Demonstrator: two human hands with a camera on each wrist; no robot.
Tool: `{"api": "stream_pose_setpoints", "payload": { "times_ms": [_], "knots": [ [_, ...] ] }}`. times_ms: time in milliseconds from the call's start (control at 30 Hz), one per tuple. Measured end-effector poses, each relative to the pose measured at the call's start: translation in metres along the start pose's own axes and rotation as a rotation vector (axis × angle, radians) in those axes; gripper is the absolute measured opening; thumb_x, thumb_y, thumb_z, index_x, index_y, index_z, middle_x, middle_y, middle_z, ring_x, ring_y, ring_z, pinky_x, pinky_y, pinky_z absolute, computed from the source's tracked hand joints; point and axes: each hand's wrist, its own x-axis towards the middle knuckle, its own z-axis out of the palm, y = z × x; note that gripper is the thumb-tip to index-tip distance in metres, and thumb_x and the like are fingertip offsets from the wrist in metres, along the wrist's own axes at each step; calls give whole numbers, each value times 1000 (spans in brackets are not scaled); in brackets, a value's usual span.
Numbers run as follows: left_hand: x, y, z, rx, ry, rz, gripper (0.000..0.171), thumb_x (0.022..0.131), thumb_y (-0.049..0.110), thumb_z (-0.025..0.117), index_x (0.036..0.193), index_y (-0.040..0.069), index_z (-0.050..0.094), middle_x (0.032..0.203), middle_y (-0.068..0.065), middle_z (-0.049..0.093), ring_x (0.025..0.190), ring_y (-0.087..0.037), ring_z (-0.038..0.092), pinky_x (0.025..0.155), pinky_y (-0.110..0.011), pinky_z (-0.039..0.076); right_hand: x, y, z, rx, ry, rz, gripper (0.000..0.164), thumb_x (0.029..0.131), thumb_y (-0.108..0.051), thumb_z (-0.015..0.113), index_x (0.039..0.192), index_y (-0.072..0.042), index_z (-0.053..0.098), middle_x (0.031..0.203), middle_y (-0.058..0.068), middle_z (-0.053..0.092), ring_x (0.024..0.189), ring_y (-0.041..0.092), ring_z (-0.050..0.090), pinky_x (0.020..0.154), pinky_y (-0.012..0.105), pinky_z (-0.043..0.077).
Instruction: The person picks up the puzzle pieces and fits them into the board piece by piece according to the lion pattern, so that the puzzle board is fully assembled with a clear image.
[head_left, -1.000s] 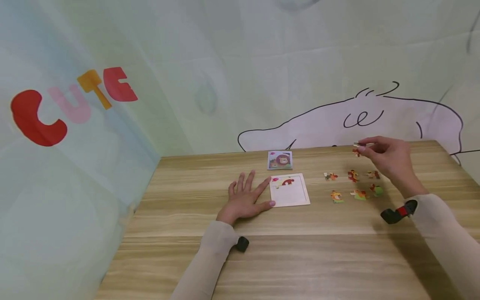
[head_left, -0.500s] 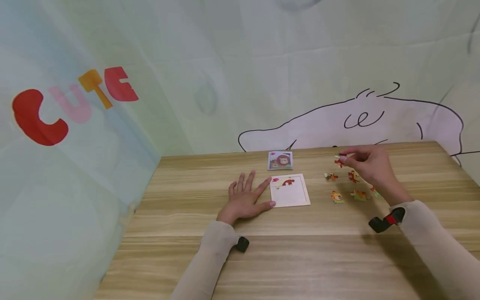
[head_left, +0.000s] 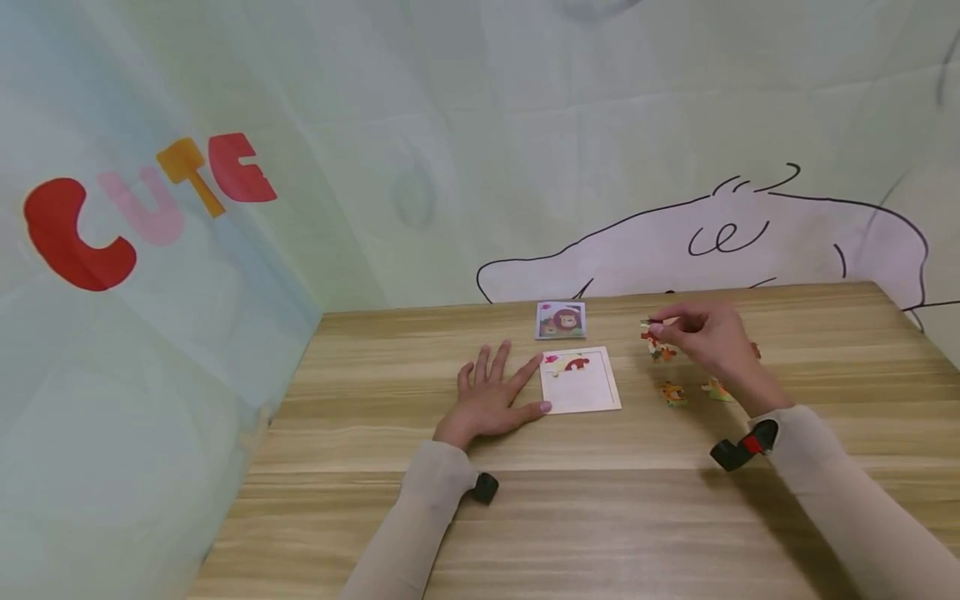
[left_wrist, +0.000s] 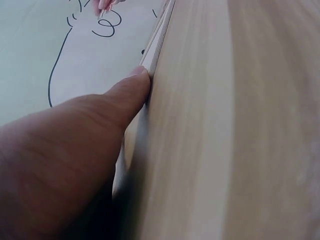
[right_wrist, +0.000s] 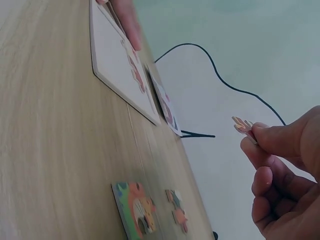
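Note:
My right hand (head_left: 708, 337) pinches a small jigsaw piece (right_wrist: 244, 125) between thumb and forefinger, held up above the table; its other fingers curl in toward the palm. My left hand (head_left: 491, 400) lies flat with fingers spread, its thumb and forefinger touching the left edge of a white puzzle tray (head_left: 592, 396). A few joined pieces (head_left: 576, 364) with pink and reddish-brown print sit along the tray's upper left. Behind the tray is a square picture card (head_left: 561, 321) with a lion on it. In the left wrist view, the left thumb (left_wrist: 127, 92) presses at the tray's edge.
Loose jigsaw pieces lie to the tray's right: an orange and green one (head_left: 673, 394), another (head_left: 717, 390) beside it, and a grey and orange one (right_wrist: 177, 210). My right hand and forearm cover others. A printed curtain hangs behind the wooden table (head_left: 525, 533).
My right hand has moved left with its jigsaw piece, from above the far right pieces to over the leftmost ones, closer to the tray. The left hand stays where it was.

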Motion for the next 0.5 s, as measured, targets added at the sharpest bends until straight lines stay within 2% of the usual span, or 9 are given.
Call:
{"api": "stream_pose_setpoints", "payload": {
  "times_ms": [100, 300, 500],
  "knots": [
    [0, -1, 1, 1, 0, 1, 84, 101, 78, 45, 170, 50, 7, 183, -7, -17, 168, -40, -20, 132, -67, -5, 1, -2, 6, 12, -18, -17, 27, 99, -25, 81, 117, -5, 81, 82, -8, 78, 68, 6, 55, 57, 26, 44],
    [0, -1, 1, -3, 6, 6, 83, 101, 77, 45, 170, 50, 7, 183, -7, -17, 168, -41, -20, 131, -68, -5, 3, -7, 19, 4, -48, 6, 24, 99, -24, 80, 116, -8, 81, 88, 2, 79, 70, 13, 59, 59, 26, 49],
    [-1, 0, 0, -18, 3, 6, 83, 101, 76, 47, 170, 50, 9, 183, -7, -16, 168, -40, -20, 131, -67, -6, 5, -8, 30, 4, -63, 1, 23, 98, -22, 81, 114, -6, 82, 89, 4, 80, 70, 10, 53, 59, 26, 44]
  ]
}}
